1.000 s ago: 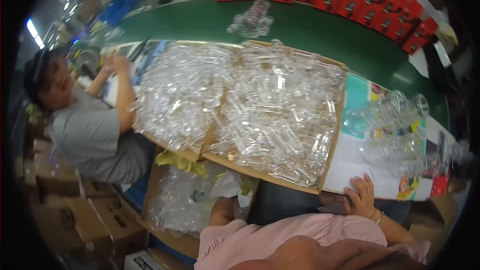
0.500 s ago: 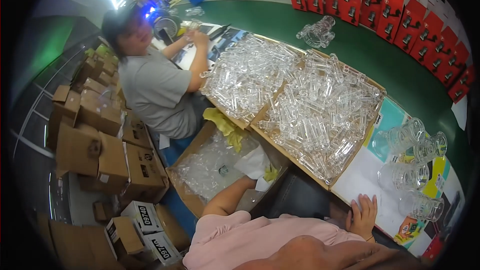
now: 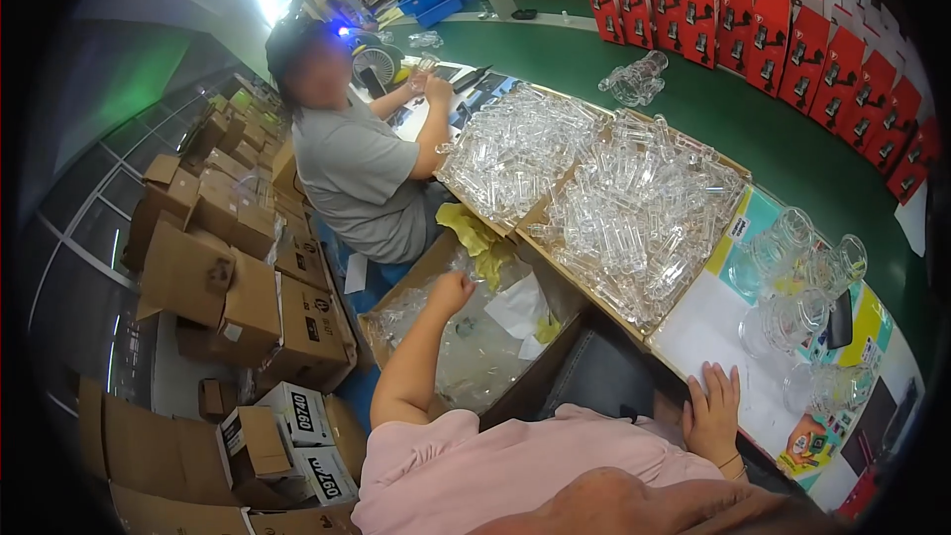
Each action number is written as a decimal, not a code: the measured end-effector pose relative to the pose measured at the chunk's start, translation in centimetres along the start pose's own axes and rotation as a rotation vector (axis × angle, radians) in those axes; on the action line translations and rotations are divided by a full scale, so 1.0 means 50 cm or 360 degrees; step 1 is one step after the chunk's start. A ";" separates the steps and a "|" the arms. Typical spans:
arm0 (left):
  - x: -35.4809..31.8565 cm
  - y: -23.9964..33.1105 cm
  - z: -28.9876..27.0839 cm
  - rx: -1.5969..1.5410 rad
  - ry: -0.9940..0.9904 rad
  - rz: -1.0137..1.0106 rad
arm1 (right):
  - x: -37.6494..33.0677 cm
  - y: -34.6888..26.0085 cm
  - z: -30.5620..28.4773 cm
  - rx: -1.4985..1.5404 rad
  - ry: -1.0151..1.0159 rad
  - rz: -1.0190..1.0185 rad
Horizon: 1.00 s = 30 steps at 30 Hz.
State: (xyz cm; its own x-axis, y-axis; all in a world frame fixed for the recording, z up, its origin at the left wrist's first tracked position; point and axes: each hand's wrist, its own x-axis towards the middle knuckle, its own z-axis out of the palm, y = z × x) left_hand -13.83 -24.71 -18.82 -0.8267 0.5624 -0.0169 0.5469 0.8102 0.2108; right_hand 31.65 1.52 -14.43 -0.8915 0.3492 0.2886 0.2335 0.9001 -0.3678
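Note:
My left hand (image 3: 453, 292) is closed, held over a cardboard box (image 3: 560, 329) of clear plastic wrapping (image 3: 466, 357); whether anything is inside the fist is hidden. Near it in that box lie a crumpled yellow sheet (image 3: 475, 243) and white paper (image 3: 517, 305). My right hand (image 3: 713, 408) rests flat on the table's white surface (image 3: 684, 337) with its fingers spread. Beyond that hand stand several clear glass-like vessels (image 3: 792, 317). Two shallow cartons hold heaps of clear tubular pieces, a farther heap (image 3: 520, 149) and a nearer heap (image 3: 634, 218).
A co-worker in a grey shirt (image 3: 362, 163) sits at the table's far left, handling a clear piece (image 3: 424, 69). Brown cartons (image 3: 307, 322) are stacked along the left. Red printed boxes (image 3: 773, 45) line the far right. Another clear piece (image 3: 634, 79) lies on the green floor (image 3: 555, 50).
My left hand has moved left and away from the white paper, which now lies in the box. The right hand stays on the table. The whole view has shifted a little.

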 end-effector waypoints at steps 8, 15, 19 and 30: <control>-0.036 0.201 -0.054 -0.0516 0.0390 0.0424 | 0.026 -0.018 -0.138 0.1115 -0.0292 0.0183; -0.131 0.295 -0.024 -0.0664 0.0354 0.0978 | 0.182 -0.139 -0.332 0.1694 -0.1779 -0.1103; -0.151 0.361 0.016 -0.0620 0.0131 0.1261 | 0.061 -0.131 -0.251 0.2855 -0.0946 -0.1080; -0.199 0.332 0.092 -0.0351 0.0262 0.1419 | 0.064 -0.153 -0.256 0.3090 -0.0952 -0.1195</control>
State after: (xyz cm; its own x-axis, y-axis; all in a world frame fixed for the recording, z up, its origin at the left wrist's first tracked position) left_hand 4.06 -16.11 -19.65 -0.1308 0.9175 0.3756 0.9650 0.0309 0.2605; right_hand 31.96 -0.92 0.63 -0.6760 -0.2973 0.6743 -0.3608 -0.6643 -0.6546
